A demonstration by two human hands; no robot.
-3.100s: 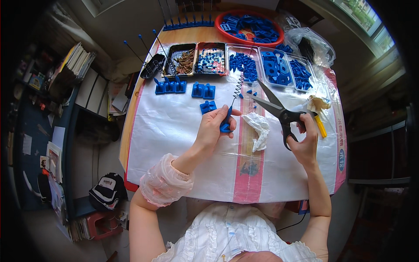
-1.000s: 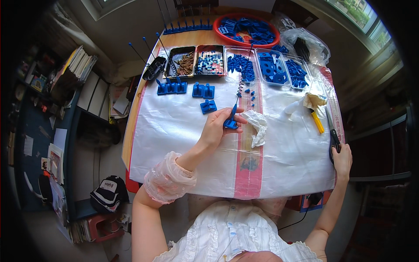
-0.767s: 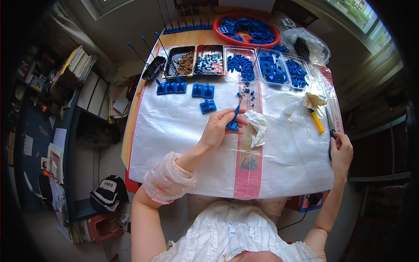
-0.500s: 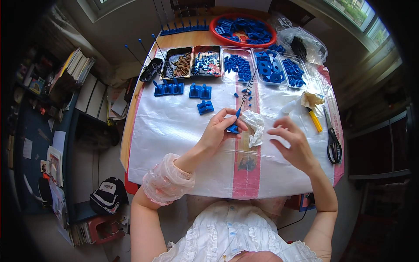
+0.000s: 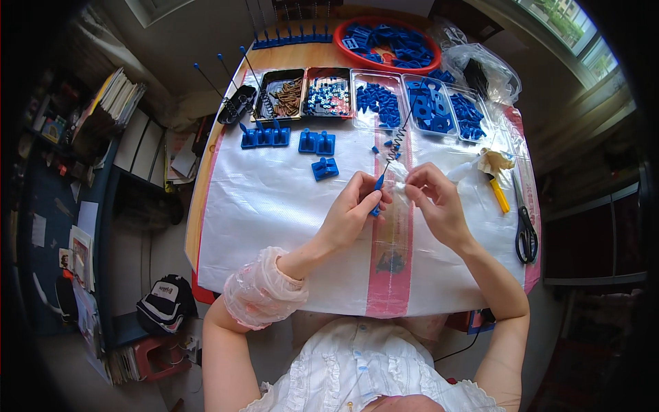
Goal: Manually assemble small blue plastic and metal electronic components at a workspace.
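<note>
My left hand point(image 5: 355, 213) is closed around a blue plastic piece point(image 5: 378, 193) with a pointed upper part. From its tip a thin dark wire with a coiled spring section point(image 5: 397, 152) rises toward the far trays. My right hand point(image 5: 434, 204) is beside it, its fingertips pinched on a crumpled white tissue point(image 5: 397, 172) just behind the blue piece. My fingers partly cover the tissue. A few small blue caps point(image 5: 388, 144) lie near the spring. To the left sit a single blue base point(image 5: 325, 169), a pair of bases point(image 5: 316, 143) and a row of three point(image 5: 265, 137).
Along the back stand trays of brown screws point(image 5: 285, 99), small metal nuts point(image 5: 328, 93) and blue parts point(image 5: 377, 103). Behind them is a red basin point(image 5: 432, 63) of blue pieces. Black-handled scissors point(image 5: 526, 237) and a yellow-handled tool point(image 5: 500, 196) lie at the right.
My right hand has moved left to the tissue, its fingers closing. The tissue has shifted away from me. The blue piece in my left hand has tilted slightly.
</note>
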